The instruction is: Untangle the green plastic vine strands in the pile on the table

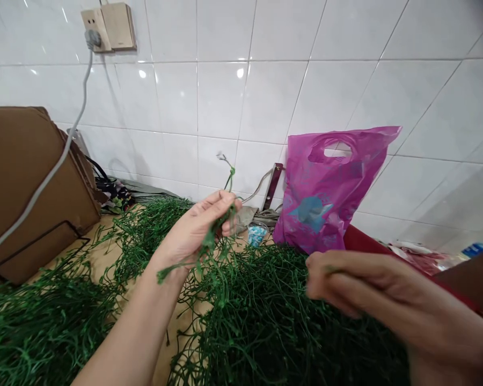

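Note:
My left hand [197, 228] is closed around a few thin green plastic stems [209, 241], which look like artificial plant parts. One stem rises above the fingertips, with a small green joint and a pale tip; others hang down across the wrist. On the right, my right hand [346, 279] is blurred by motion, its fingers pressed together. A small green spot shows by its thumb, but what it holds I cannot make out. Beneath both hands spreads a large heap of green stems [261, 316].
More green stems [44, 327] lie at the left, beside a cardboard box [32, 177] with a grey cable [64, 155] running past it. Against the tiled wall stand a purple plastic bag [326, 187] and a small cup of blue and white bits [256, 236].

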A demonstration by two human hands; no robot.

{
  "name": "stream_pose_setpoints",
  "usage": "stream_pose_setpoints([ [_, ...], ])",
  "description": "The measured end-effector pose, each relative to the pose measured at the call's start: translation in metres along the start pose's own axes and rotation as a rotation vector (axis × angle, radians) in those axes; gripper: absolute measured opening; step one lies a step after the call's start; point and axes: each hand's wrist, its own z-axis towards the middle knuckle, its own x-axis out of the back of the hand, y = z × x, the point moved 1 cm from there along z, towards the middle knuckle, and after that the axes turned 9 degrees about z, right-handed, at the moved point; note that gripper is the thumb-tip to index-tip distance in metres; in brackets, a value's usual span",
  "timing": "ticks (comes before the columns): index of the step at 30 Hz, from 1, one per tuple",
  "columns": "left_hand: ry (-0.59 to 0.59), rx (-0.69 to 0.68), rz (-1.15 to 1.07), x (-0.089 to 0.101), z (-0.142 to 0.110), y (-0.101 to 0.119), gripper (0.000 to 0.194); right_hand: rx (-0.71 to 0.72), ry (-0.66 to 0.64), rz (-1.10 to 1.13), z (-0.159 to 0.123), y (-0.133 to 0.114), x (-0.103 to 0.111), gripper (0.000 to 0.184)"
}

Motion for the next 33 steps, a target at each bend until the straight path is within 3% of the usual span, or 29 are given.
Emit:
stream_pose_setpoints([
  [2,0.006,-0.031,0.239,-0.002,-0.001,-0.001,0.024,-0.049,-0.017,-0.175,0.002,-0.001,-0.004,0.018],
  [5,-0.055,-0.043,0.438,-0.012,-0.003,-0.002,0.026,-0.117,0.107,-0.329,0.013,-0.003,-0.019,0.027],
  [9,-0.095,-0.052,0.556,-0.024,-0.006,-0.002,0.022,-0.156,0.277,-0.091,0.032,-0.007,-0.044,0.028],
  [13,-0.135,-0.014,0.512,-0.024,-0.005,-0.005,0.025,-0.159,0.296,0.178,0.041,0.0,-0.056,0.024],
  [16,-0.196,-0.019,0.452,-0.02,-0.004,-0.006,0.026,-0.159,0.318,0.306,0.041,0.008,-0.055,0.022],
  [21,-0.217,0.048,0.532,-0.016,-0.003,-0.005,0.016,-0.145,0.321,0.298,0.042,0.015,-0.046,0.019],
  [28,-0.135,0.082,0.764,-0.018,-0.005,-0.004,0.016,-0.182,0.305,0.101,0.042,0.007,-0.043,0.028],
  [33,-0.164,0.052,0.739,-0.02,-0.005,-0.006,0.016,-0.15,0.321,-0.079,0.044,0.008,-0.043,0.015],
])
